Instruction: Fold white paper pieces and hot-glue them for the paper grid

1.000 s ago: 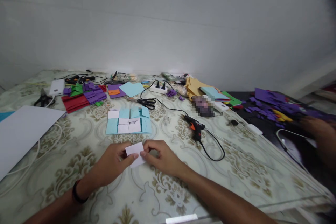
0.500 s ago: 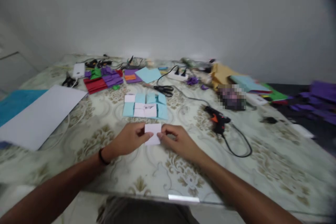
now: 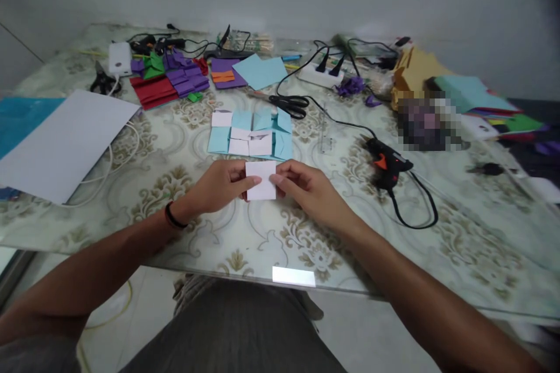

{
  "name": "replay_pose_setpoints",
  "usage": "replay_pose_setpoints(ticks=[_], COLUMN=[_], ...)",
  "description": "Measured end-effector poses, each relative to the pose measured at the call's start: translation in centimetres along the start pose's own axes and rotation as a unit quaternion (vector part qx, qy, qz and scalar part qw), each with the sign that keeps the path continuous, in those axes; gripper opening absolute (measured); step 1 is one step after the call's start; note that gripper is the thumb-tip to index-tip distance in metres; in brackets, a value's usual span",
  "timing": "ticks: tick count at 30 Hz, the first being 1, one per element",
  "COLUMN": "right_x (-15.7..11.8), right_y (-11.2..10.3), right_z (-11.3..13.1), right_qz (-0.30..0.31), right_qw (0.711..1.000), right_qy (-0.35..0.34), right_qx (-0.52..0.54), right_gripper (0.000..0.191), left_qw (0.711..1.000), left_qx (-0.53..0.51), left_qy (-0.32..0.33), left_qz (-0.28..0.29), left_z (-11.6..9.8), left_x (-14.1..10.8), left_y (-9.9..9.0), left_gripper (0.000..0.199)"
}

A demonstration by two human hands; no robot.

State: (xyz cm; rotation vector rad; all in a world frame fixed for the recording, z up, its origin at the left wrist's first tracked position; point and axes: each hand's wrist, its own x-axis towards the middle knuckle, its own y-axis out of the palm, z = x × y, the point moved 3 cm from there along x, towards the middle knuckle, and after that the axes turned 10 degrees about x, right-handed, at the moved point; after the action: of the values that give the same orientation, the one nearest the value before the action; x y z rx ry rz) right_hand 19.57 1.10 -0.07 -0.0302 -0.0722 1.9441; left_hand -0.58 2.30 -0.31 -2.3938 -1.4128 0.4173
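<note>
Paper [image 3: 264, 189] is pinched in both grips, left hand [image 3: 219, 187] and right hand [image 3: 310, 189], just short of the folded pieces [image 3: 250, 143]; open tabletop [image 3: 249, 239] runs from it toward the near edge. It looks white, flat, squarish.

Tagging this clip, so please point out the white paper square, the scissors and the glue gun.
White paper square [image 3: 265, 187], head view: its flat face.
Scissors [image 3: 280, 102], head view: black handles.
Glue gun [image 3: 393, 164], head view: black body.
</note>
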Motion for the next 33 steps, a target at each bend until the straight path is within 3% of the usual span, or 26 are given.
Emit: replay_pose_setpoints(ticks=[7, 19, 23, 27, 33], right_x=[0.7, 0.1, 0.2, 0.2, 0.2], right_y=[0.4, 0.4, 0.2, 0.1, 0.1], right_z=[0.4, -0.4, -0.4, -0.3, 0.2], right_qz=[0.002, 0.027, 0.014, 0.015, 0.008], right_qw=[0.999, 1.0, 0.999, 0.998, 0.998], right_qy=[0.033, 0.005, -0.03, -0.048, -0.052], right_qx=[-0.01, -0.001, 0.0, 0.032, 0.018], right_gripper=[0.032, 0.035, 0.019, 0.036, 0.022], left_qw=[1.0, 1.0, 0.999, 0.995, 0.993], left_qx=[0.006, 0.022, 0.038, 0.095, 0.113], left_qy=[0.004, 0.014, 0.015, 0.01, 0.024], left_qz=[0.0, -0.009, 0.0, 0.02, 0.031], left_z=[0.4, 0.5, 0.1, -0.1, -0.3], left_x=[0.1, 0.1, 0.1, 0.1, 0.0], left_y=[0.0, 0.3, 0.0, -0.3, -0.1], left_gripper=[0.023, 0.024, 0.025, 0.021, 0.02])
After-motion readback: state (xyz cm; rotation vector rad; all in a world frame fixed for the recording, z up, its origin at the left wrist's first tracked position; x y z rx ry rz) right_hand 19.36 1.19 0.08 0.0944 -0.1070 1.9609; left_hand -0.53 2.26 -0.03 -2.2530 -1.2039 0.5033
